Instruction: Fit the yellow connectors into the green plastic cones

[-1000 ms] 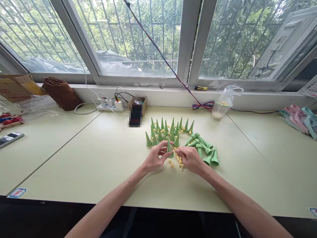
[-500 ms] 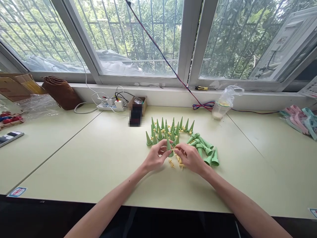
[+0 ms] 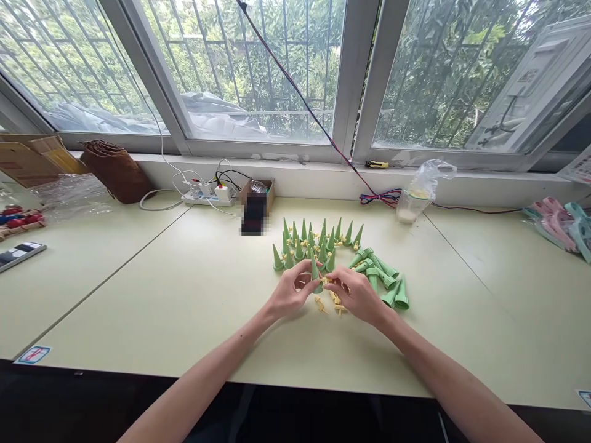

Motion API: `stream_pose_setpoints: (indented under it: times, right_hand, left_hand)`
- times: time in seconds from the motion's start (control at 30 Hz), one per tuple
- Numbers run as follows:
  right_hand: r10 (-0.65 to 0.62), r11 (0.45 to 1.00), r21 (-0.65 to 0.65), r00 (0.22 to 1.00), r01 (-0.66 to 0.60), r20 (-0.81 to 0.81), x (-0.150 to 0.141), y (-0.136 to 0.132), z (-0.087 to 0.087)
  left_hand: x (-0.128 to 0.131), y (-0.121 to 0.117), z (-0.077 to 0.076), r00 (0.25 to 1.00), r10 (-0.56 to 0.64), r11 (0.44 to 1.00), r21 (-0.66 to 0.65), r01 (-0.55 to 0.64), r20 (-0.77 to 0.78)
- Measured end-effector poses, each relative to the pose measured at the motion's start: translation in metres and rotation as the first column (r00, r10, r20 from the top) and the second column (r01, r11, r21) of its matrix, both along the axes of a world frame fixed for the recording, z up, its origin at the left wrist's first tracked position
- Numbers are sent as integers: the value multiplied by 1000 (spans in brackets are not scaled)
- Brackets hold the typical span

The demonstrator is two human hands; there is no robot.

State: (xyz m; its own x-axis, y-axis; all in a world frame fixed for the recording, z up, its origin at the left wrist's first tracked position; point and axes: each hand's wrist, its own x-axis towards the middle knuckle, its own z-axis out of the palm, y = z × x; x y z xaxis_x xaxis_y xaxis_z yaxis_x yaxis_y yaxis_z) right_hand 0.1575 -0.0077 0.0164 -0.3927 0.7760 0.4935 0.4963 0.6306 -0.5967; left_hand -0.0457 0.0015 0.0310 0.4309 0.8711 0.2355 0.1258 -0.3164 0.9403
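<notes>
In the head view my left hand (image 3: pixel 292 290) is closed around a green watering spike (image 3: pixel 314 271), held upright with its tip up. My right hand (image 3: pixel 353 294) pinches a small yellow valve (image 3: pixel 324 281) against the lower side of that spike; whether it sits in the hole I cannot tell. Below my hands lie several loose yellow valves (image 3: pixel 320 304), partly covered by my right hand. Behind them stand several green spikes (image 3: pixel 299 246) with yellow valves at their bases. To the right of my right hand, more green spikes (image 3: pixel 401 294) lie in a pile.
A power strip (image 3: pixel 207 198) with cables and a small cardboard box (image 3: pixel 270 191) stand by the window. A bagged plastic cup (image 3: pixel 409 206) is at the back right, near coiled wire (image 3: pixel 381 197). A phone (image 3: pixel 21 255) and a brown pouch (image 3: pixel 115 172) are at left.
My right fingers have shifted slightly at the spike's base, and more of the yellow valve shows between them. My left hand and the spike stay nearly in place.
</notes>
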Motion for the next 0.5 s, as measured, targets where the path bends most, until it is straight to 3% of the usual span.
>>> stream_pose_setpoints:
  times: [0.5]
  right_hand:
    - [-31, 999, -11, 998, 32, 59, -2, 1, -1]
  left_hand:
    - [1, -3, -10, 982, -8, 983, 177, 43, -191]
